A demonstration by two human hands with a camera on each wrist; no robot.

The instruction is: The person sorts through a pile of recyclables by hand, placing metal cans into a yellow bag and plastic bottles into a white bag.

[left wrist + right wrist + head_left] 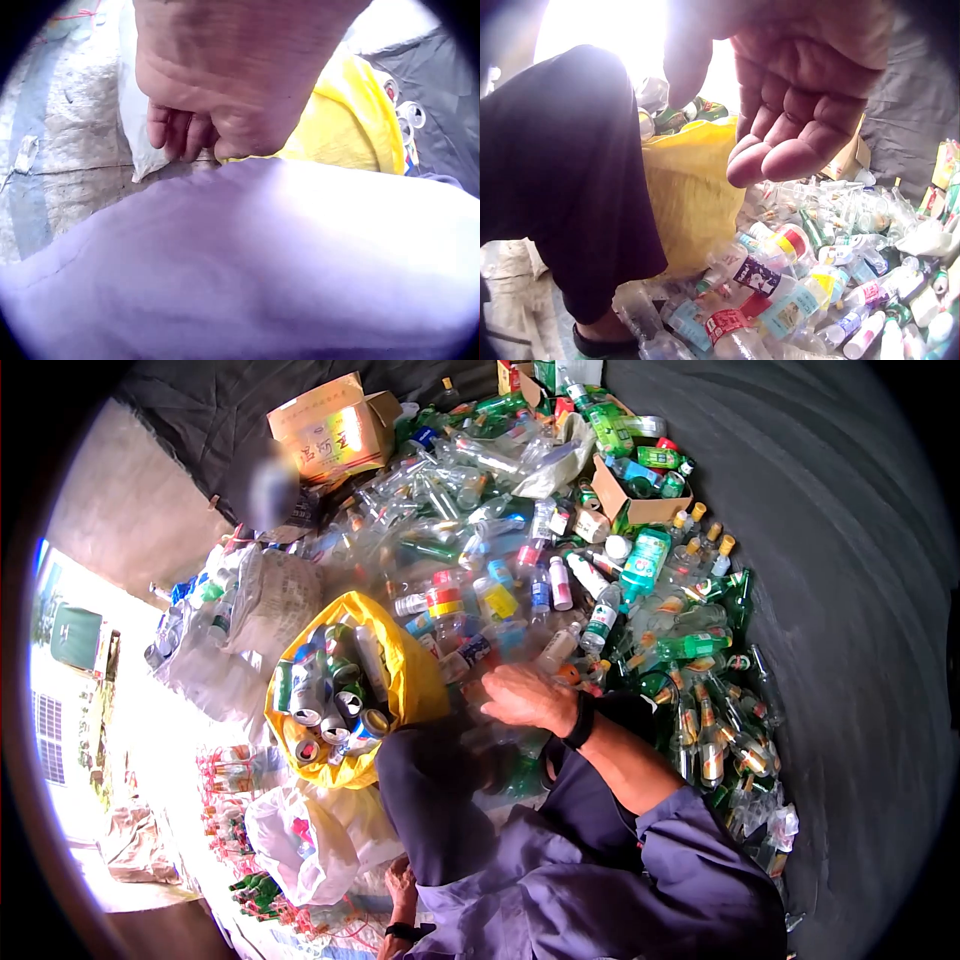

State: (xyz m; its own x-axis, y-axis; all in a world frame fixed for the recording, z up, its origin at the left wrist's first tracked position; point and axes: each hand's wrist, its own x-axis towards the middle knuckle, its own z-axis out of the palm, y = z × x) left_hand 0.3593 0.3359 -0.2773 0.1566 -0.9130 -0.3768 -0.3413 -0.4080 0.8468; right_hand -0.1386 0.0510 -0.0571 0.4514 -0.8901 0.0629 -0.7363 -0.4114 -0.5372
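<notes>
My right hand [533,698] hovers over a heap of used plastic bottles, just past my knees. In the right wrist view its fingers [784,154] are loosely bent, with nothing between them and the thumb. Below it lie a clear bottle with a dark purple label [759,276] and one with a red label [727,322]. A yellow bag [418,685] full of drink cans [340,690] stands left of the heap. My left hand [401,882] hangs low beside my leg, its fingers [174,135] loosely curled and holding nothing visible, near a white plastic bag [290,845].
Glass bottles [710,745] crowd the right side against a dark cloth wall [850,660]. Cardboard boxes [335,435] sit at the back. A translucent sack [270,600] stands at the far left. Red-netted bottles [225,790] lie behind the yellow bag.
</notes>
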